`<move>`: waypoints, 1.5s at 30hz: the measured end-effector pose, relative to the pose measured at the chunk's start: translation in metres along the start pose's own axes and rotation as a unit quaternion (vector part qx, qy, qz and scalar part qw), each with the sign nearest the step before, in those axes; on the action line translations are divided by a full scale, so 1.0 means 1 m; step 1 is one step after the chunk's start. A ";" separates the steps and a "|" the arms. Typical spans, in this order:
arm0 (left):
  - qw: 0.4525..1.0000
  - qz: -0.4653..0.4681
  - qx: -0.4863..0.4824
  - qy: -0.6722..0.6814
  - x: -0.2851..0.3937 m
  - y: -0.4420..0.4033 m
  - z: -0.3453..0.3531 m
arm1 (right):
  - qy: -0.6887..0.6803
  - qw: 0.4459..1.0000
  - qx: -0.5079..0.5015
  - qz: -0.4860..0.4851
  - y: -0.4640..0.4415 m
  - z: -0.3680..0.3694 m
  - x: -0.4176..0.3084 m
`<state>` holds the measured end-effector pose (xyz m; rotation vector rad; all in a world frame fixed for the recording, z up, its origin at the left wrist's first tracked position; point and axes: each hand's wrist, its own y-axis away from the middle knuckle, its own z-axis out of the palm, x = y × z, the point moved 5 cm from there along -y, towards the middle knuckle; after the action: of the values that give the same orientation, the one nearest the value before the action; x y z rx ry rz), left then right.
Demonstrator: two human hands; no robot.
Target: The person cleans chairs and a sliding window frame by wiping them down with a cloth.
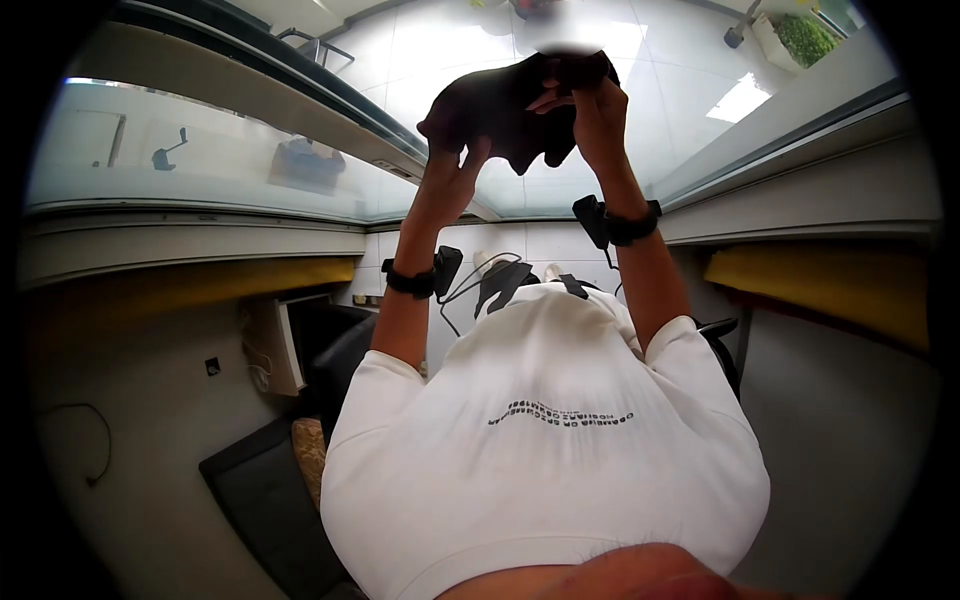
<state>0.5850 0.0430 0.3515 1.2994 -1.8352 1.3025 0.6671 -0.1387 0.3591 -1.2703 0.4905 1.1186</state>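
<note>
A dark cloth hangs in loose folds between my two raised hands, in front of a glass pane. My left hand grips its lower left part, the fingers mostly hidden behind the fabric. At the cloth's right side my right hand holds it, with some fingers showing against the dark fabric. Each wrist wears a black strap with a small box on it.
Window frames run along the left and right. Yellow ledges lie below them. A black chair and an open box-like cabinet stand at lower left. A planter shows beyond the glass.
</note>
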 end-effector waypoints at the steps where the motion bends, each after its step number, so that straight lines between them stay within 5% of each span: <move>1: 0.999 0.032 -0.006 -0.042 0.001 -0.001 0.003 | -0.002 1.000 0.002 0.025 0.006 -0.003 0.012; 5: 0.991 0.018 -0.033 -0.129 -0.013 0.007 0.003 | 0.078 0.995 -0.039 0.056 0.015 -0.006 0.031; 9: 0.984 0.090 0.013 -0.156 -0.013 0.006 -0.012 | -0.098 0.989 -0.081 0.076 0.010 -0.010 0.014; 12: 0.977 0.071 -0.021 -0.202 0.018 -0.009 -0.027 | -0.077 0.988 -0.136 0.004 -0.010 -0.004 -0.024; 15: 0.933 0.158 -0.026 -0.322 0.052 -0.029 -0.050 | -0.097 0.987 -0.116 -0.060 -0.031 0.008 -0.048; 17: 0.946 0.060 -0.060 -0.313 0.057 -0.035 -0.059 | -0.063 0.988 -0.116 -0.078 -0.030 0.008 -0.048; 18: 0.925 0.192 0.031 -0.327 0.080 -0.034 -0.056 | -0.067 0.989 -0.115 -0.060 -0.024 -0.001 -0.040; 21: 0.922 0.197 0.094 -0.319 0.066 -0.027 -0.066 | -0.092 0.984 -0.149 -0.036 -0.011 -0.015 -0.005; 25: 0.978 0.027 0.035 -0.204 0.013 0.003 -0.044 | -0.109 0.989 -0.095 0.034 0.020 -0.026 0.046; 28: 0.988 -0.128 0.039 0.081 -0.041 0.041 0.004 | -0.038 0.995 -0.028 0.085 0.036 -0.024 0.043; 30: 0.994 -0.090 0.053 -0.018 -0.046 0.045 0.015 | 0.001 0.995 -0.029 0.096 0.038 -0.018 0.041; 34: 0.967 -0.009 0.080 -0.240 -0.045 0.040 0.031 | 0.141 0.988 -0.052 -0.030 0.026 0.009 0.000; 38: 0.967 0.034 0.138 -0.210 0.006 0.007 0.005 | 0.240 0.958 -0.100 -0.121 0.016 0.026 -0.023; 44: 0.867 0.171 0.211 -0.417 0.077 -0.058 -0.059 | 0.278 0.929 -0.093 -0.226 -0.015 0.025 -0.052; 45: 0.856 0.202 0.199 -0.432 0.094 -0.070 -0.063 | 0.345 0.876 -0.087 -0.327 -0.017 0.028 -0.053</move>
<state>0.6059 0.0583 0.4824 2.0335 -2.6524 1.4981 0.6515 -0.1316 0.4187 -1.8149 0.4253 0.1114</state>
